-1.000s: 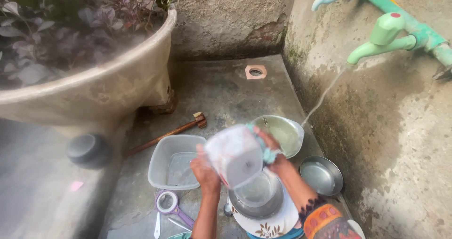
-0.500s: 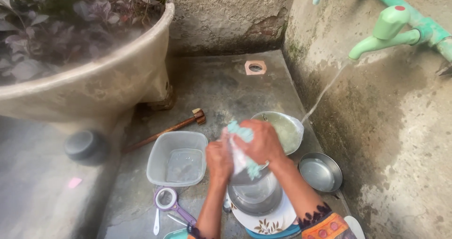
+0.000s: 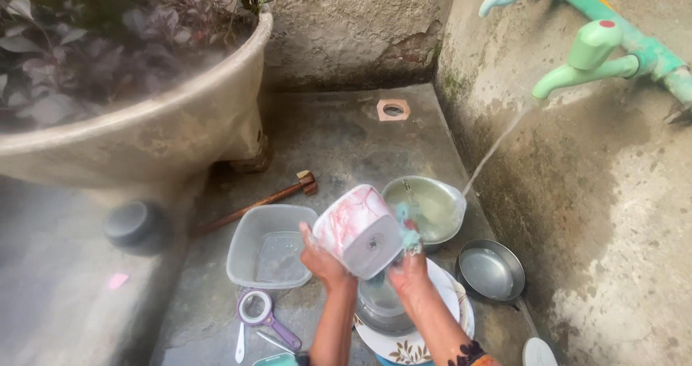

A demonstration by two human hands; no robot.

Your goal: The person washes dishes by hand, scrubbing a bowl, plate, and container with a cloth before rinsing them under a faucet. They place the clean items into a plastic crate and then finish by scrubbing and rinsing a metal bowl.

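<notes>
My left hand point(image 3: 322, 259) grips a white plastic container with pink marbling point(image 3: 358, 228), its base turned toward me, above a stack of dishes. My right hand point(image 3: 408, 267) presses a teal scrub cloth point(image 3: 408, 229) against the container's right side. Below them sit a steel bowl point(image 3: 382, 308) on a white plate with a leaf pattern point(image 3: 418, 341).
A clear square tub point(image 3: 268, 245), a purple-rimmed strainer point(image 3: 258, 310) and a wooden-handled tool point(image 3: 252, 206) lie on the wet concrete floor. A steel basin point(image 3: 430, 206) catches water from a green tap point(image 3: 587, 57). A small steel bowl point(image 3: 492, 269), a dark bowl point(image 3: 135, 227), a floor drain point(image 3: 393, 109) and a big planter point(image 3: 137, 132) surround them.
The container has been turned so its base faces me again; my right hand with the cloth has slid from over its top to its lower right side.
</notes>
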